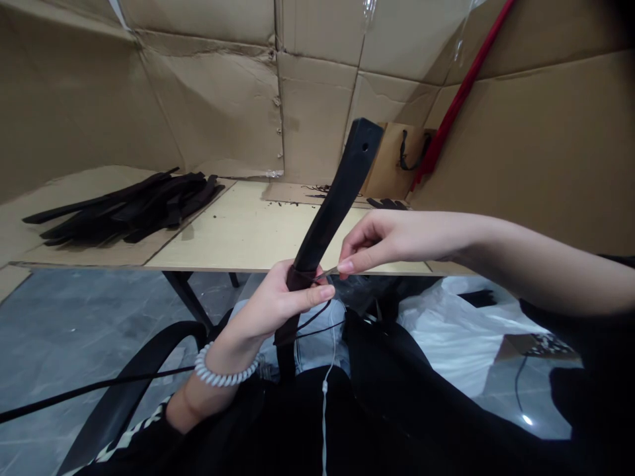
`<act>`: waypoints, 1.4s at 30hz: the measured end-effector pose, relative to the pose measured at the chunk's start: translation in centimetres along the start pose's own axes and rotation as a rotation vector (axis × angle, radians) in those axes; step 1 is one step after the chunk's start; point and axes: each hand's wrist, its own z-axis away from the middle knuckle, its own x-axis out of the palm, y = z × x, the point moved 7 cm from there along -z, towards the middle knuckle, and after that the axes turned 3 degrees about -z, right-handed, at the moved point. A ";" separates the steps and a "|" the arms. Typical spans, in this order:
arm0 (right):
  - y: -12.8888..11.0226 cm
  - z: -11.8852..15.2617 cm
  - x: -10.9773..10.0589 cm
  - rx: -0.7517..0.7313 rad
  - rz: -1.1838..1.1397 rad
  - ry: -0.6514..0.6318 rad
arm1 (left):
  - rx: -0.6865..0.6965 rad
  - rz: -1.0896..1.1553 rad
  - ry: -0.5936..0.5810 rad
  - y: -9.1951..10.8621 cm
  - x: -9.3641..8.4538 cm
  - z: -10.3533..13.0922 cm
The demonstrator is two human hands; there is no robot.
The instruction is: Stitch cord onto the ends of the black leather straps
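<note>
My left hand (pixel 278 297) is wrapped round the lower part of a long black curved bar (pixel 332 198), which tilts up to the right and has a small hole near its top end. A dark wrap (pixel 300 279) surrounds the bar at my left thumb, and a thin black cord (pixel 317 318) loops below it. Just right of the wrap, my right hand (pixel 364 246) pinches a thin, pointed thing (pixel 331 271), too small to name, whose tip is close to my left thumb.
Dark strips (pixel 143 208) lie piled on cardboard at the table's left. Black scraps (pixel 317 192) and a paper bag (pixel 389 158) are at the back. Cardboard walls (pixel 213 106) enclose the table (pixel 233 225). A chair armrest (pixel 143 363) is lower left, a white plastic bag (pixel 446 330) lower right.
</note>
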 end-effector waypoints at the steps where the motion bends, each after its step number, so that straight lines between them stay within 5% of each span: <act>1: -0.1 -0.1 0.1 0.003 -0.002 -0.005 | 0.005 0.000 -0.004 0.0 0.1 0.0; 42: 0.4 -0.8 0.6 0.082 -0.025 -0.041 | 0.057 0.071 -0.094 0.2 0.8 -0.4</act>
